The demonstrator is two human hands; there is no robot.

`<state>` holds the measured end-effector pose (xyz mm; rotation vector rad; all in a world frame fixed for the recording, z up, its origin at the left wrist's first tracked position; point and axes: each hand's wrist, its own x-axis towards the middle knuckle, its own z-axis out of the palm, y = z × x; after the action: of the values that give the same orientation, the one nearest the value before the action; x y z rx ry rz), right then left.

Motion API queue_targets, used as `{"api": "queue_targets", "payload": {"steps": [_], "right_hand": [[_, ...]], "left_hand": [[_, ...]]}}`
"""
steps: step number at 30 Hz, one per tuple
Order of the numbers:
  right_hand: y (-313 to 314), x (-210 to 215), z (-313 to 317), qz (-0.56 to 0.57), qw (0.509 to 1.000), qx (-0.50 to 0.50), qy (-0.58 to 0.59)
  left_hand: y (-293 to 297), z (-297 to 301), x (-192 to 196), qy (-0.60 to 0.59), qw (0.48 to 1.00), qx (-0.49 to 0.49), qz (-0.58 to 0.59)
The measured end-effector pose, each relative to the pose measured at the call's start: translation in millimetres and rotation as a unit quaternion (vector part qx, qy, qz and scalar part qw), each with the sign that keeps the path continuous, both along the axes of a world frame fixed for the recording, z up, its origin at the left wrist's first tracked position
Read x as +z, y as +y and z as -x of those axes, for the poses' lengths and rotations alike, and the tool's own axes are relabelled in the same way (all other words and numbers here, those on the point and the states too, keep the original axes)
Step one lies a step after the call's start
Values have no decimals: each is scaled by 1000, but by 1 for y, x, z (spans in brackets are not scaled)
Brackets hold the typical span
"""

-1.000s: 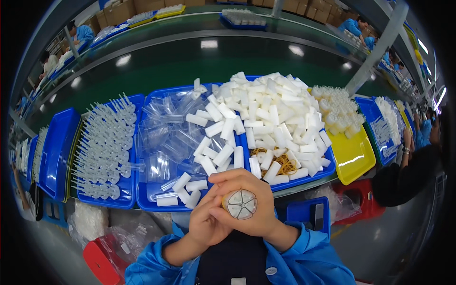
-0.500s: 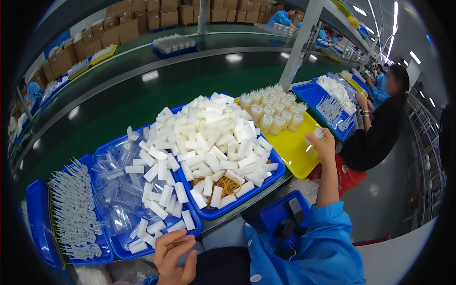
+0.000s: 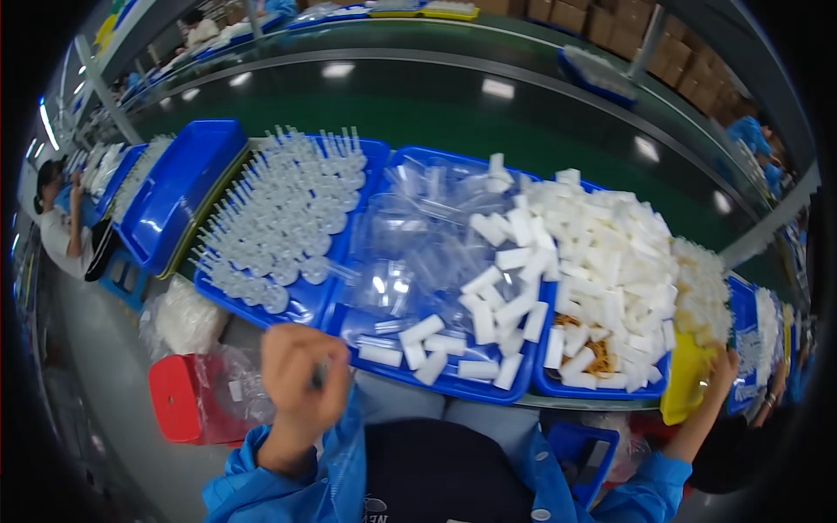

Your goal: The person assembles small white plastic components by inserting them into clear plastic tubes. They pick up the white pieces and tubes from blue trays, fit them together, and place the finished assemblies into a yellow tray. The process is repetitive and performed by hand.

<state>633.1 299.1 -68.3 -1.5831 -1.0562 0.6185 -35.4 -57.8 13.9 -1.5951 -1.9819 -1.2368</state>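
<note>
Head view: left hand (image 3: 301,383), lower left, is curling shut around a small grey piece (image 3: 319,375), mostly hidden, at the front edge of the blue tray (image 3: 453,388). Right hand (image 3: 720,366), lower right, is reaching to the yellow tray (image 3: 683,397); can't tell its grip. Three blue trays are sitting in the middle, white foam blocks (image 3: 602,253) too many to count.

The left hand (image 3: 301,383) was fisted just below the middle blue tray (image 3: 453,383); the right hand (image 3: 722,364) touched the yellow tray (image 3: 682,392) right of it.
</note>
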Motion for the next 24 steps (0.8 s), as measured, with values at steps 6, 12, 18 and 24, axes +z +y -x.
{"api": "queue_targets", "payload": {"steps": [6,12,18,24], "right_hand": [[-27,62,128,-246,962,5,-116],[-72,118,305,-277,916,245,-154],[-72,134,379,-244,824,374,-349],[-67,118,403,-183,787,295,-510]], "left_hand": [[-33,71,-14,83,927,325,168],[-20,98,-32,-49,907,341,243],[-6,93,-40,-85,915,331,215],[-14,61,-16,-221,961,166,-10]]}}
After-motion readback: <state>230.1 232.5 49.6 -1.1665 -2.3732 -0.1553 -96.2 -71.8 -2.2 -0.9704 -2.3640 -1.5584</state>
